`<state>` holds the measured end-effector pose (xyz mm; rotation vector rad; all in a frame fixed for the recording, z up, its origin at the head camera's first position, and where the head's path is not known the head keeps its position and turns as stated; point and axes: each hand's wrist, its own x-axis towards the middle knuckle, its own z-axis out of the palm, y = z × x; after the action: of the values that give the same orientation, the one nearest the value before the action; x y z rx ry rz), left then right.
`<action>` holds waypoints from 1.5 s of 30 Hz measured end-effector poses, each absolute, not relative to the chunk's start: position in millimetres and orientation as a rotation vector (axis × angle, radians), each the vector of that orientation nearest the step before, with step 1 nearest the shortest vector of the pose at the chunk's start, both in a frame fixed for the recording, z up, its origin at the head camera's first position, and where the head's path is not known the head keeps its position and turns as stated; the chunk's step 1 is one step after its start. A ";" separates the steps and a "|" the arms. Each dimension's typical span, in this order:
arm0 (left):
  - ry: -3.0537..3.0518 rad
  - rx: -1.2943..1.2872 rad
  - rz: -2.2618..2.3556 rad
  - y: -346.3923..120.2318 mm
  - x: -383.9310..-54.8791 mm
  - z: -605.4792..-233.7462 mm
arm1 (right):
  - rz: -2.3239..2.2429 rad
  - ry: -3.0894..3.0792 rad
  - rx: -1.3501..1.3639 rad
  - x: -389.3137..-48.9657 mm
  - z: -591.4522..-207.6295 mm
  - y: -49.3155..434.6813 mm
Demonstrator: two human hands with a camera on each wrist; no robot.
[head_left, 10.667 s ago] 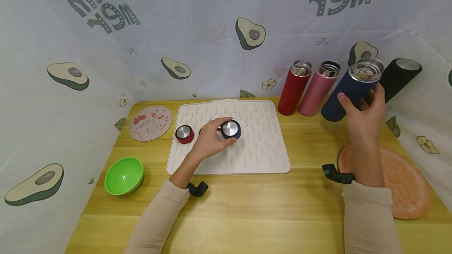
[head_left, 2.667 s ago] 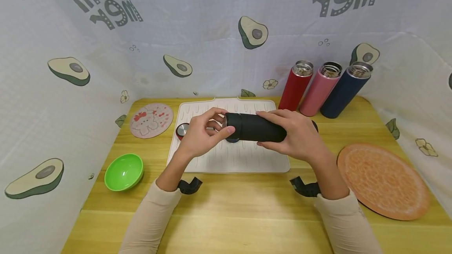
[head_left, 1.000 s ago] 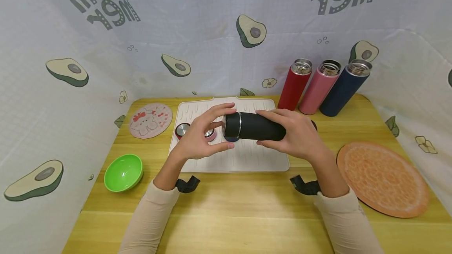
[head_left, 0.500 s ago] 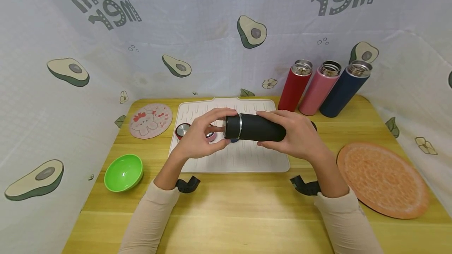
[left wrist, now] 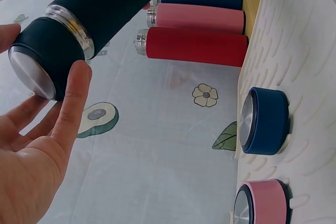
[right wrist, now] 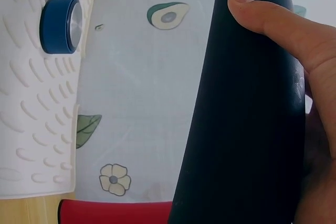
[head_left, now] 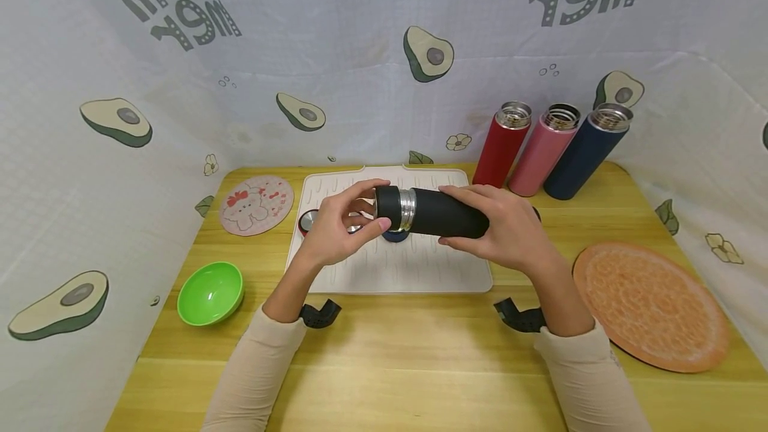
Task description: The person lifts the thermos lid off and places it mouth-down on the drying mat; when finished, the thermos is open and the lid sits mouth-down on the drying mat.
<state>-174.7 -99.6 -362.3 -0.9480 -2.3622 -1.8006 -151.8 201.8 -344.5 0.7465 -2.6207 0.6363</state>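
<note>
My right hand (head_left: pixel 507 229) grips the body of a black thermos (head_left: pixel 450 213), held sideways over the white ridged mat (head_left: pixel 444 265). With thumb and fingers, my left hand (head_left: pixel 336 232) holds the thermos's black lid (head_left: pixel 388 205), which has a silver top. Between lid and body a band of steel neck (head_left: pixel 407 209) shows. Below, on the mat, sit a blue lid (left wrist: pixel 268 121) and a pink lid (left wrist: pixel 268 203). A red lid (head_left: pixel 308 220) lies farther left, partly hidden behind my left hand.
Lidless red (head_left: pixel 503 145), pink (head_left: pixel 543 155) and blue (head_left: pixel 588 155) thermoses stand in a row at the back right. A green bowl (head_left: pixel 210 294) and a round bunny mat (head_left: pixel 257 205) lie left, an orange round mat (head_left: pixel 651 305) right.
The black lid has shifted left off the body, baring the steel neck. Earlier, my left hand was at the blue lid, my right held the blue thermos, and the black one stood at back right.
</note>
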 end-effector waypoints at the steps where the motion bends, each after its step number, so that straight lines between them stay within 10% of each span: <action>1: -2.353 -0.943 -1.806 -99.8 -174.7 -362.4 | 0.638 -2.619 0.742 -151.9 -344.5 202.4; 28: -2.331 -0.818 -1.764 -78.7 -183.4 -384.0 | 1.063 -2.358 0.462 -163.7 -337.1 271.7; 45: -2.478 -0.787 -1.463 -57.1 -196.6 -401.5 | 1.442 -2.271 -0.181 -158.0 -329.7 341.5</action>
<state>-196.6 -57.1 -401.5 -0.7873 -2.4784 -1.4627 -158.0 341.5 -329.7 -0.1813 -2.2715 1.4424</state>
